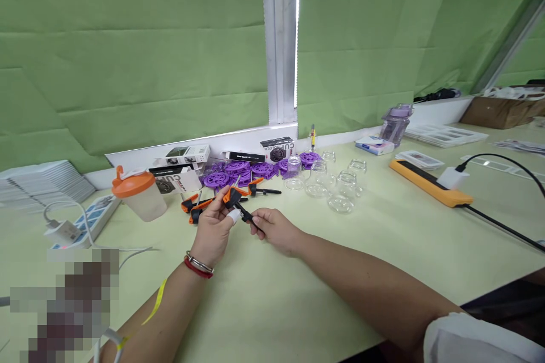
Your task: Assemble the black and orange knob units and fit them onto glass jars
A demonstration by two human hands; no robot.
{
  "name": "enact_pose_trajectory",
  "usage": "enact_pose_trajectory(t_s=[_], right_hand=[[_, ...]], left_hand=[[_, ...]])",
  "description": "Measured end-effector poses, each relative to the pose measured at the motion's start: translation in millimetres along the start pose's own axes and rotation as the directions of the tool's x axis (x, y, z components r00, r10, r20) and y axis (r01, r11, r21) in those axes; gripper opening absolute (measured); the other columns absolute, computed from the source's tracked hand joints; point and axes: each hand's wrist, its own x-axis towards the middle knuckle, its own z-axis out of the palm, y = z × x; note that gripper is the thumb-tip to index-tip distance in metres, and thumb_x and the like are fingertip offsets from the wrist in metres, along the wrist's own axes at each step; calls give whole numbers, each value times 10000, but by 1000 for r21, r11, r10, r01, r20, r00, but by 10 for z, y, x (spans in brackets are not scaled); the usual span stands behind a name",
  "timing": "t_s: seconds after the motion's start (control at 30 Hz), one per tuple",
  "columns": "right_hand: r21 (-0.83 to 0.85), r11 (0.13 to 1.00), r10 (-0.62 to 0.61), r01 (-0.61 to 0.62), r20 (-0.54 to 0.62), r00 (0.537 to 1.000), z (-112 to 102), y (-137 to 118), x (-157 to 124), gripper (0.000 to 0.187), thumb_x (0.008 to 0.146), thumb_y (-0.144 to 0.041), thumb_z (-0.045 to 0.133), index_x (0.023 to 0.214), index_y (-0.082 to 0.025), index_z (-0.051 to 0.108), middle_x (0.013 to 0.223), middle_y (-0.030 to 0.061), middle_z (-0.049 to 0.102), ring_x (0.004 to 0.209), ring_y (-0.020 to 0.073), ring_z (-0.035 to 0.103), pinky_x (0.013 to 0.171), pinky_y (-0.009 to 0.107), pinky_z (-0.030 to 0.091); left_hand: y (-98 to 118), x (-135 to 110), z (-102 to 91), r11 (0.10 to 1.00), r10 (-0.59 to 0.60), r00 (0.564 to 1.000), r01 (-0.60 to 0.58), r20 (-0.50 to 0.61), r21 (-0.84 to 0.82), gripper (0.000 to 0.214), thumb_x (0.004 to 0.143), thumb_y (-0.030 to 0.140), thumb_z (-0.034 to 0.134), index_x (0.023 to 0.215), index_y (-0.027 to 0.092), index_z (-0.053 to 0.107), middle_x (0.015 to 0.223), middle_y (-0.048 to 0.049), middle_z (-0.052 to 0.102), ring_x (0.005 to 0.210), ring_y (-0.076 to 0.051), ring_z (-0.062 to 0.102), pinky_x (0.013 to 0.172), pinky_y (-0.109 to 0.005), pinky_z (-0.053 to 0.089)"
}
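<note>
Above the middle of the table, my left hand (213,227) grips the orange and black head of a clamp (233,197), and its thumb has a white wrap on it. At the other end, the fingers of my right hand (272,229) pinch the clamp's black handle. Just behind my left hand lie several more orange and black clamps (258,189), partly hidden by it. Farther back is a pile of purple spoked discs (238,170) in clear bags. Several clear glass jars (343,195) stand to the right of the pile.
Printed boxes (183,176) stand behind the discs. At left are a shaker cup (142,198) with an orange lid, a white power strip (96,218) and cables. An orange power strip (426,181) with a white charger (453,178) and a purple bottle (398,125) are at right.
</note>
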Motion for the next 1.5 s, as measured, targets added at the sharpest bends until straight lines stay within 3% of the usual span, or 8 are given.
enact_pose_trajectory(t_s=[0.13, 0.3, 0.47, 0.63, 0.83, 0.97, 1.13, 1.5], right_hand=[[111, 992, 68, -68, 1, 998, 26, 14, 0, 247, 864, -389, 527, 793, -155, 559, 634, -16, 535, 494, 69, 379, 491, 224, 277], [217, 965, 145, -146, 18, 989, 49, -37, -29, 250, 853, -391, 550, 829, -143, 565, 618, -22, 512, 486, 58, 358, 485, 219, 248], [198, 978, 70, -67, -9, 998, 69, -22, -33, 222, 862, -386, 539, 927, -173, 532, 608, -38, 505, 508, 71, 361, 520, 221, 280], [105, 993, -53, 57, -43, 998, 38, 27, -10, 207, 858, -366, 527, 946, -179, 534, 690, -17, 540, 540, 81, 389, 536, 233, 297], [153, 983, -95, 100, -43, 995, 4, 8, -17, 227, 840, -389, 553, 934, -183, 529, 704, -12, 546, 552, 81, 400, 542, 232, 304], [152, 982, -108, 112, -38, 993, 7, 1, -26, 252, 838, -412, 558, 935, -181, 534, 709, -9, 552, 545, 78, 401, 528, 229, 294], [181, 982, -54, 56, -15, 998, 25, -39, -44, 263, 835, -422, 559, 932, -180, 524, 694, -16, 543, 524, 70, 396, 506, 220, 283], [195, 980, -34, 34, -4, 999, 38, -51, -49, 267, 828, -424, 575, 922, -180, 526, 678, -16, 550, 520, 65, 401, 507, 207, 284]], left_hand=[[-11, -2, -2, 1000, -8, 1000, 8, -11, 9, 723, 642, 112, 700, 1324, 256, 510, 1137, -55, 645, 944, -147, 591, 722, -206, 449], [-12, -15, 7, 1000, -22, 998, 23, -50, 18, 665, 649, 134, 695, 1290, 237, 551, 987, -31, 659, 717, -92, 547, 591, -188, 411], [-14, -32, 26, 999, -21, 995, 25, -99, 41, 649, 636, 138, 696, 1266, 226, 570, 800, 20, 619, 576, -60, 465, 559, -194, 407], [90, -119, 112, 991, 50, 993, -36, -104, 131, 671, 648, 111, 689, 1287, 263, 548, 875, -1, 635, 695, -101, 556, 634, -198, 456], [181, -212, 178, 978, 138, 990, -132, -29, 160, 663, 729, 134, 667, 1346, 295, 483, 1079, -37, 636, 891, -147, 591, 748, -217, 481], [192, -211, 184, 984, 136, 990, -130, -37, 125, 662, 708, 127, 687, 1324, 292, 508, 1114, -42, 631, 812, -138, 592, 700, -224, 488], [204, -183, 191, 989, 113, 992, -106, -63, 106, 632, 672, 128, 705, 1274, 247, 555, 950, -33, 655, 679, -116, 562, 618, -222, 484], [221, -197, 176, 948, 130, 990, -109, -51, 300, 628, 740, 210, 618, 1351, 199, 473, 890, -30, 636, 679, -109, 560, 638, -240, 501]])
